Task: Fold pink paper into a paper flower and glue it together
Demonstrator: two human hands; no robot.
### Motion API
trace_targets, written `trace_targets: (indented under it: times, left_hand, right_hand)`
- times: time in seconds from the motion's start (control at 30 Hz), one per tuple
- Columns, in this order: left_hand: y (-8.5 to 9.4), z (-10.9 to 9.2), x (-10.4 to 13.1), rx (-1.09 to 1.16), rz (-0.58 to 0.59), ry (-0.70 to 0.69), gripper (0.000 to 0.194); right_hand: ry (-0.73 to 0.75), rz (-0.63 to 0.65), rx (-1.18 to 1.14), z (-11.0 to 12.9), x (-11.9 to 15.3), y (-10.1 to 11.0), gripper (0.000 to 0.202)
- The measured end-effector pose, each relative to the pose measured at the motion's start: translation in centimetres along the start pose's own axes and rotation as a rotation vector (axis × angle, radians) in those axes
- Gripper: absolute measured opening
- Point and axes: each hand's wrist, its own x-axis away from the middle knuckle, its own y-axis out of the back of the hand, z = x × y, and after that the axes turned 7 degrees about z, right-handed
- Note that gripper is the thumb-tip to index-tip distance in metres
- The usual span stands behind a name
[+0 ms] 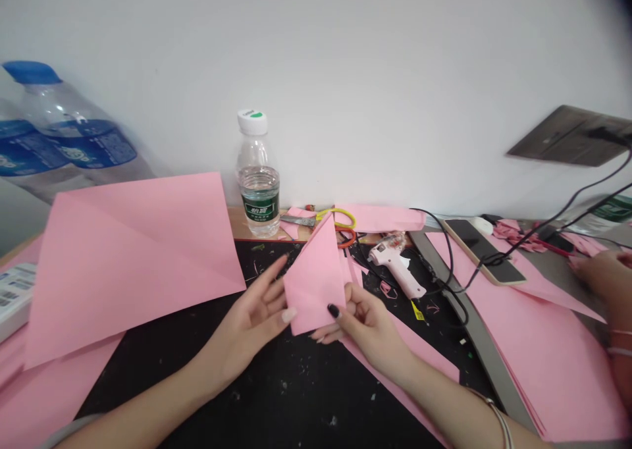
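Observation:
A small folded piece of pink paper [316,278], with a pointed top and a square lower part, stands in the middle of the view. My right hand [370,327] pinches its lower right side, thumb in front and fingers behind. Beside its left edge is my left hand [257,311], fingers stretched and apart, the thumb tip at the paper's lower left edge. Behind the paper lie scissors with a yellow handle [343,216], partly hidden. A pink glue gun [401,271] lies to the right on the black mat [286,396].
A water bottle [259,179] stands by the wall. At left are a large pink sheet [138,264] and large blue-capped bottles [89,133]. At right are a phone [484,251], black cables [450,245], pink sheets [557,363] and another person's hand [605,278].

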Motion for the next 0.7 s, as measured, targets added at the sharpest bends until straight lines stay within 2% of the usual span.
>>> trace_targets:
  times: [0.07,0.13,0.17,0.27,0.33,0.4,0.47,0.57,0.7]
  left_hand:
    - [-0.2,0.2,0.2,-0.004,0.042,0.111,0.050]
    - [-0.4,0.4,0.3,0.023,0.079,0.198,0.035]
    - [-0.5,0.5,0.4,0.064,0.098,0.222,0.033]
    - [-0.6,0.4,0.5,0.154,0.132,0.251,0.029]
    - [-0.7,0.3,0.6,0.132,0.186,0.292,0.029]
    - [-0.7,0.1,0.7,0.084,0.291,0.353,0.030]
    - [-0.8,-0.1,0.8,0.057,0.383,0.395,0.028]
    - [-0.7,0.0,0.8,0.044,0.409,0.414,0.020]
    - [-0.3,0.6,0.6,0.085,0.395,0.419,0.018]
  right_hand:
    - [-0.069,0.120,0.031,-0.2,0.2,-0.3,0.030]
    - [-0.065,0.160,0.141,-0.2,0.4,-0.4,0.026]
    - [-0.019,0.127,0.220,-0.2,0.5,-0.3,0.022]
    - [0.230,-0.085,0.443,0.1,0.6,0.2,0.010]
    - [0.336,-0.135,0.513,0.3,0.6,0.6,0.017]
    - [0.333,-0.094,0.550,0.2,0.7,0.7,0.015]
    - [0.269,-0.059,0.584,0.1,0.8,0.7,0.014]
    - [0.246,-0.026,0.667,0.1,1.0,0.6,0.023]
    - [0.372,0.104,0.832,0.3,1.1,0.9,0.043]
